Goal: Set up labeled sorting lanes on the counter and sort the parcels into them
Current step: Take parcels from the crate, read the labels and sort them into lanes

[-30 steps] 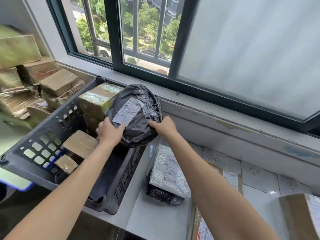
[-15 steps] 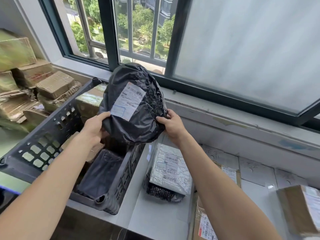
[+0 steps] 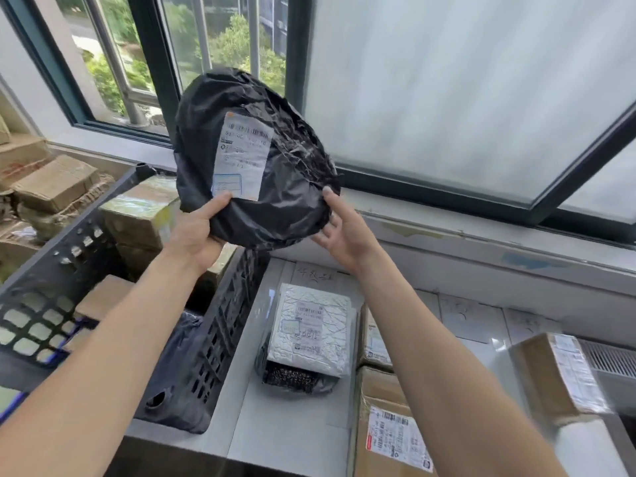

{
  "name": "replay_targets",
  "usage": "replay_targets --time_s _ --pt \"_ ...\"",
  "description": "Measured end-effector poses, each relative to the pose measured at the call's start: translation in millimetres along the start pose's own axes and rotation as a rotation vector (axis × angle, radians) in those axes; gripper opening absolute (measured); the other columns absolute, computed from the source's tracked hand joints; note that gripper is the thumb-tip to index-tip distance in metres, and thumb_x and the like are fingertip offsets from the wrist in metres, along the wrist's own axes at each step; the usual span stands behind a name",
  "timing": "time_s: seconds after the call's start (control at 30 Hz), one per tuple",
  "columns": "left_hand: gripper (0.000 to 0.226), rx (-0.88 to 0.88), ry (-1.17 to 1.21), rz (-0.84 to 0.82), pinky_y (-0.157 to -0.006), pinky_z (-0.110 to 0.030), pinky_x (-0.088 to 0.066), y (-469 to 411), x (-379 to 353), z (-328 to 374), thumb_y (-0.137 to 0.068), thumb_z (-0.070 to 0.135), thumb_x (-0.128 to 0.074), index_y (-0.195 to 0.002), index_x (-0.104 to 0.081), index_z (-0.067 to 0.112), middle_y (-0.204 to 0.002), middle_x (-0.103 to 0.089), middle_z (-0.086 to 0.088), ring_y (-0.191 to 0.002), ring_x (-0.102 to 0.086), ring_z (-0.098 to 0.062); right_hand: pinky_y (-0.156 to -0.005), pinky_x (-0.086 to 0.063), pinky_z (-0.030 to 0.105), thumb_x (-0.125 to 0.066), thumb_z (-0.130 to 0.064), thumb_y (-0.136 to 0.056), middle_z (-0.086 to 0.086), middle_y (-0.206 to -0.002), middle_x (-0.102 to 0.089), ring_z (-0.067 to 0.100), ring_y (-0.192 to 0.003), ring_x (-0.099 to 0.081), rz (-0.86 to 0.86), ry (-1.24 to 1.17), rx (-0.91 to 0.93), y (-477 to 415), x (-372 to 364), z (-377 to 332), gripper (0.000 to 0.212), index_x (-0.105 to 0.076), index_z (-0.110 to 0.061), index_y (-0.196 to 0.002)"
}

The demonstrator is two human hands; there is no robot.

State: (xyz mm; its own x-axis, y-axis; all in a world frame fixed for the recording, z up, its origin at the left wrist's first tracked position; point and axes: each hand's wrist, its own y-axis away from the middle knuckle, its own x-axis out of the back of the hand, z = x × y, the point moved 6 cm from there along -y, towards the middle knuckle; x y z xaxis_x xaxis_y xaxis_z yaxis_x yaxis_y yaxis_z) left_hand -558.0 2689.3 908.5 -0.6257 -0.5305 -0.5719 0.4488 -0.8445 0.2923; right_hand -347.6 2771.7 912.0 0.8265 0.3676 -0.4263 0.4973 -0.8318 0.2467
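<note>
A round black plastic parcel point(image 3: 285, 173) with a white shipping label facing me is held up in front of the window, above the counter's left end. My left hand point(image 3: 196, 232) grips its lower left edge, thumb on the label's bottom corner. My right hand point(image 3: 340, 228) holds its lower right edge, thumb up along the rim. Below, on the counter point(image 3: 292, 428), a silver padded parcel point(image 3: 311, 330) lies on a dark one under a handwritten paper label point(image 3: 315, 275). Cardboard parcels point(image 3: 389, 425) lie to its right.
A dark plastic crate point(image 3: 220, 342) with brown boxes inside sits at the counter's left end. More paper labels point(image 3: 471, 316) are taped along the back of the counter. Another taped box point(image 3: 561, 373) lies at the right. Stacked cartons point(image 3: 51, 184) stand far left.
Both hands have lifted the black parcel out of the crate and up in front of the window, turning its label toward me.
</note>
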Motion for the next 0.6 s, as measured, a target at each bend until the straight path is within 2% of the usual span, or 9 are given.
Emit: replay_targets --time_s 0.03,0.1,0.17,0.23,0.3,0.37,0.47,0.53,0.6 --pt "0.029 0.024 0.019 -0.013 -0.092 -0.033 -0.057 3 -12 -11 -0.094 0.008 -0.064 -0.123 -0.066 0.008 -0.123 -0.07 -0.009 -0.112 -0.067 -0.021 -0.101 -0.052 0.042 -0.062 -0.04 -0.096 0.008 -0.127 -0.069 0.024 -0.12 -0.063 -0.044 -0.014 -0.04 7 3 3 0.04 -0.06 -0.018 -0.129" --pt "0.031 0.071 0.008 -0.058 -0.096 -0.034 -0.055 11 -35 -36 -0.094 0.01 -0.064 -0.125 -0.066 0.006 -0.125 -0.069 -0.009 -0.114 -0.067 -0.021 -0.096 -0.054 0.04 -0.062 -0.037 -0.097 0.01 -0.127 -0.069 0.026 -0.118 -0.065 -0.079 -0.088 -0.056 20 11 6 0.034 -0.065 -0.015 -0.123" --pt "0.036 0.123 -0.008 -0.125 -0.1 -0.034 -0.052 22 -55 -61 -0.095 0.014 -0.064 -0.13 -0.063 0.006 -0.127 -0.068 -0.009 -0.116 -0.066 -0.021 -0.085 -0.059 0.037 -0.064 -0.024 -0.096 0.014 -0.119 -0.072 0.026 -0.104 -0.071 -0.006 -0.2 -0.024 30 28 6 0.03 -0.067 -0.008 -0.121" --pt "0.037 0.175 -0.008 -0.189 -0.104 -0.034 -0.049 31 -72 -82 -0.097 0.021 -0.061 -0.132 -0.063 0.01 -0.128 -0.068 -0.006 -0.118 -0.065 -0.019 -0.084 -0.061 0.038 -0.065 -0.013 -0.095 0.015 -0.113 -0.073 0.026 -0.095 -0.073 0.117 -0.231 0.033 41 56 4 0.027 -0.068 -0.003 -0.12" --pt "0.039 0.209 -0.023 -0.234 -0.105 -0.034 -0.048 39 -84 -97 -0.099 0.033 -0.056 -0.132 -0.063 0.014 -0.128 -0.068 -0.004 -0.119 -0.064 -0.018 -0.085 -0.06 0.037 -0.066 -0.009 -0.094 0.016 -0.113 -0.073 0.026 -0.095 -0.072 0.191 -0.215 0.072 54 86 1 0.026 -0.069 -0.002 -0.118" --pt "0.044 0.243 -0.03 -0.276 -0.103 -0.035 -0.049 44 -96 -111 -0.1 0.042 -0.051 -0.135 -0.061 0.017 -0.13 -0.067 -0.003 -0.12 -0.063 -0.02 -0.082 -0.06 0.033 -0.067 -0.009 -0.093 0.015 -0.112 -0.074 0.025 -0.097 -0.073 0.216 -0.21 0.102 70 117 0 0.02 -0.072 -0.005 -0.112" --pt "0.052 0.314 -0.047 -0.382 -0.097 -0.038 -0.053 52 -114 -131 -0.098 0.049 -0.049 -0.14 -0.057 0.019 -0.134 -0.064 -0.006 -0.124 -0.061 -0.025 -0.084 -0.059 0.033 -0.069 -0.013 -0.093 0.014 -0.119 -0.072 0.026 -0.106 -0.071 0.211 -0.19 0.097 99 162 -2 0.017 -0.077 -0.011 -0.108" --pt "0.05 0.35 -0.168 -0.457 -0.098 -0.045 -0.05 59 -126 -145 -0.096 0.053 -0.052 -0.134 -0.062 0.022 -0.133 -0.065 -0.005 -0.122 -0.062 -0.026 -0.084 -0.058 0.033 -0.07 -0.016 -0.092 0.013 -0.121 -0.072 0.025 -0.107 -0.071 0.198 -0.17 0.066 119 190 -1 0.018 -0.077 -0.012 -0.108" --pt "0.049 0.397 -0.268 -0.525 -0.101 -0.046 -0.046 69 -142 -166 -0.092 0.05 -0.059 -0.13 -0.066 0.02 -0.133 -0.065 -0.005 -0.123 -0.062 -0.025 -0.085 -0.058 0.032 -0.071 -0.016 -0.091 0.014 -0.122 -0.071 0.024 -0.106 -0.071 0.202 -0.131 0.041 138 216 -3 0.023 -0.075 -0.01 -0.113"
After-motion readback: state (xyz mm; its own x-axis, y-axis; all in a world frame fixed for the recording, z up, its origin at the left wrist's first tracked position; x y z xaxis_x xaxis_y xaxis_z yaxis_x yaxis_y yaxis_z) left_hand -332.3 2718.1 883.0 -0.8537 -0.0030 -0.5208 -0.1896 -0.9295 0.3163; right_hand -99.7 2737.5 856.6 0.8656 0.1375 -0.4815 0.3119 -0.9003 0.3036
